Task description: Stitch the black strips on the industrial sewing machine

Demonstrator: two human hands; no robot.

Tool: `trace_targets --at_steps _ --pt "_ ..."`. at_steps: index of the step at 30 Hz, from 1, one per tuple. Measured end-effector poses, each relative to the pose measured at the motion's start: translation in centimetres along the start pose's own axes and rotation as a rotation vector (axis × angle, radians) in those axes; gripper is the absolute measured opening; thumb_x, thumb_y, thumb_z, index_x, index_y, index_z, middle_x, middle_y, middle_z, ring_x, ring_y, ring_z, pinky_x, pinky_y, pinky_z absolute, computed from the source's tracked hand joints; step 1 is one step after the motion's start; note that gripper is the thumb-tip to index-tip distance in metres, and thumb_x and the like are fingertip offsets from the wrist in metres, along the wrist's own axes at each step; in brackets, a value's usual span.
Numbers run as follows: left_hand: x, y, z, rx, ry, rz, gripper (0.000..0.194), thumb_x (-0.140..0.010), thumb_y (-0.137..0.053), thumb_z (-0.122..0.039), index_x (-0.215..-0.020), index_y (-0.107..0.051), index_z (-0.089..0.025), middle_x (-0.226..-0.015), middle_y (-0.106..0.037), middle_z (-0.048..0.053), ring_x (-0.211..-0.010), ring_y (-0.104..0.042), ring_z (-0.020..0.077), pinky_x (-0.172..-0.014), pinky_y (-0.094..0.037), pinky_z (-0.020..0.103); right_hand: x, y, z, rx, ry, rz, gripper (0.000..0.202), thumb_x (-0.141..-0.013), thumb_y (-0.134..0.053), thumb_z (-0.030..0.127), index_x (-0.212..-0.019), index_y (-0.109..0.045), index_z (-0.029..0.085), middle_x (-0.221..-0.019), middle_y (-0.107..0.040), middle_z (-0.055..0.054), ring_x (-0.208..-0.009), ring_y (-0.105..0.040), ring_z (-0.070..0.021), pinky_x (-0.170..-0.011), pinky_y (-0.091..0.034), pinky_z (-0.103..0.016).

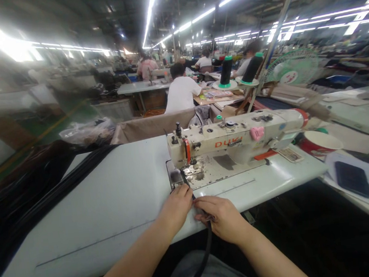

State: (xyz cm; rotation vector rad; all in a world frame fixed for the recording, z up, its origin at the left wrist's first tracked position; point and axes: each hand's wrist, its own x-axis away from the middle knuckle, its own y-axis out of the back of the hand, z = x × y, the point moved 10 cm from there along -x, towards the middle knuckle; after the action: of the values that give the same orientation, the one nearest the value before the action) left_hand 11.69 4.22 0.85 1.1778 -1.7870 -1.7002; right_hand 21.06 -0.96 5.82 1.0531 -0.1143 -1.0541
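Note:
A narrow black fabric strip (206, 258) runs up from my lap, over the table's front edge, to the needle area of the sewing machine (237, 140). My right hand (223, 217) is closed around the strip near the edge, fingers curled. Just ahead and to the left, my left hand (178, 206) presses its bunched fingertips on the strip close to the presser foot. The fingertips of both hands nearly meet. The part of the strip under the needle is small and partly hidden by my left fingers.
Black fabric (47, 204) lies along the left side of the white table (120, 184). Behind the machine stands a cloth-lined bin (150, 126). Black thread cones (226, 71) rise at the back. A phone (353, 179) and a red paper tub (318, 143) are at right. A person (182, 90) sits ahead.

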Motion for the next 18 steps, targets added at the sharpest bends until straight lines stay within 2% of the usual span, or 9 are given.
trace_targets --at_steps 2,4,7,11,14,16,18 --pt "-0.1 -0.2 -0.1 -0.11 -0.049 -0.069 0.025 -0.097 -0.055 -0.012 -0.12 -0.067 -0.012 -0.127 -0.067 0.017 -0.119 -0.066 0.0294 -0.108 -0.054 0.047 -0.3 0.9 -1.5 0.046 -0.029 -0.025 0.046 -0.084 -0.055 0.004 -0.122 -0.071 0.025 -0.128 -0.074 -0.005 -0.119 -0.068 -0.0189 -0.105 -0.053 -0.031" --pt "0.0 -0.4 -0.1 -0.18 -0.085 -0.138 0.028 -0.098 -0.053 -0.011 -0.123 -0.066 -0.01 -0.125 -0.068 0.017 -0.118 -0.066 0.0293 -0.108 -0.053 0.047 -0.7 2.5 -4.6 0.158 -0.145 -0.094 0.05 -0.082 -0.053 0.004 -0.123 -0.072 0.025 -0.13 -0.073 -0.005 -0.121 -0.067 -0.0201 -0.107 -0.052 -0.034" --pt "0.4 -0.8 0.4 -0.209 -0.089 -0.205 0.032 -0.098 -0.052 -0.01 -0.128 -0.065 -0.009 -0.127 -0.068 0.019 -0.12 -0.066 0.0305 -0.108 -0.054 0.049 -1.4 5.6 -10.5 0.385 -0.382 -0.192 0.042 -0.089 -0.055 0.014 -0.128 -0.072 0.021 -0.137 -0.069 -0.009 -0.123 -0.067 -0.0251 -0.108 -0.053 -0.039" --pt "0.7 -1.2 1.0 -0.164 -0.058 -0.218 0.037 -0.097 -0.051 -0.007 -0.131 -0.064 -0.01 -0.133 -0.066 0.02 -0.124 -0.065 0.0306 -0.11 -0.052 0.05 -2.1 7.6 -15.9 0.553 -0.518 -0.155 0.045 -0.093 -0.055 0.016 -0.137 -0.067 0.017 -0.146 -0.064 -0.012 -0.132 -0.062 -0.0264 -0.113 -0.049 -0.041" --pt "0.7 -1.1 1.4 -0.094 -0.028 -0.218 0.038 -0.098 -0.051 -0.008 -0.133 -0.063 -0.01 -0.134 -0.065 0.02 -0.129 -0.062 0.0305 -0.112 -0.051 0.048 -1.4 7.2 -16.7 0.581 -0.551 -0.112 0.044 -0.095 -0.053 0.015 -0.136 -0.068 0.014 -0.142 -0.066 -0.014 -0.132 -0.063 -0.0265 -0.114 -0.049 -0.041" --pt "0.5 -0.7 2.0 0.004 0.016 -0.238 0.037 -0.099 -0.05 -0.01 -0.134 -0.062 -0.01 -0.135 -0.065 0.019 -0.129 -0.062 0.0294 -0.111 -0.052 0.046 -0.3 6.2 -15.4 0.588 -0.548 -0.123 0.044 -0.095 -0.051 0.014 -0.136 -0.068 0.014 -0.142 -0.067 -0.014 -0.132 -0.062 -0.0263 -0.115 -0.049 -0.041" --pt "0.4 -0.1 3.0 0.155 0.088 -0.274 0.035 -0.101 -0.048 -0.014 -0.133 -0.063 -0.014 -0.134 -0.066 0.016 -0.126 -0.064 0.0262 -0.111 -0.053 0.044 0.8 4.6 -13.0 0.578 -0.518 -0.133 0.046 -0.095 -0.05 0.014 -0.137 -0.068 0.014 -0.143 -0.065 -0.013 -0.134 -0.06 -0.0258 -0.116 -0.047 -0.04"
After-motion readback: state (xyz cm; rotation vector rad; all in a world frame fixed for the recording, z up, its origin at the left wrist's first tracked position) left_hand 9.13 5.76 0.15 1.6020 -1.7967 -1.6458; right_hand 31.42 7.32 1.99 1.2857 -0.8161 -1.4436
